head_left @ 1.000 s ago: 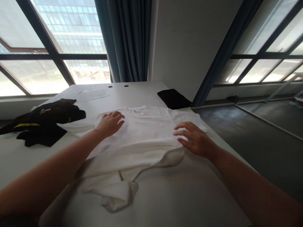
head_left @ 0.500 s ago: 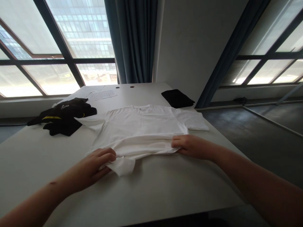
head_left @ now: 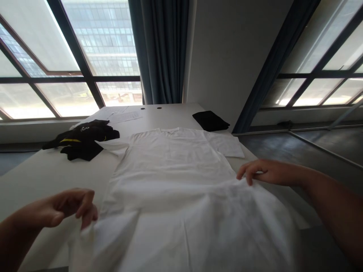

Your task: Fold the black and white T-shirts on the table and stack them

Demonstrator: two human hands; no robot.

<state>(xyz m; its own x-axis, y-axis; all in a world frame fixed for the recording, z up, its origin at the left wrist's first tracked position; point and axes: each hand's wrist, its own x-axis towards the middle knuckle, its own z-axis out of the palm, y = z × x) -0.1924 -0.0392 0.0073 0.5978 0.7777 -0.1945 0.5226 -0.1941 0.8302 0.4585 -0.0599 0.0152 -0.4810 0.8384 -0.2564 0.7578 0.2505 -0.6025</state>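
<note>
A white T-shirt (head_left: 170, 158) is spread on the white table, its neckline away from me and its lower part coming toward me, blurred and billowing over the near edge. My left hand (head_left: 72, 207) is closed on the shirt's left side, fingertips pinching the cloth low down. At the opposite side, my right hand (head_left: 256, 172) pinches the shirt's right edge between thumb and fingers, lifting it slightly. Both sleeves lie out sideways on the table.
A rumpled black garment (head_left: 85, 138) with a yellow stripe lies on the table (head_left: 167, 117) at left. At the back right is a folded black cloth (head_left: 211, 121). Paper sheets (head_left: 124, 116) rest near the far left edge. Beyond hang blue curtains (head_left: 161, 53).
The shirt's bunched lower part has been unfolded toward me and now covers the table's near side. My hands have moved apart, left hand outward and nearer, right hand outward.
</note>
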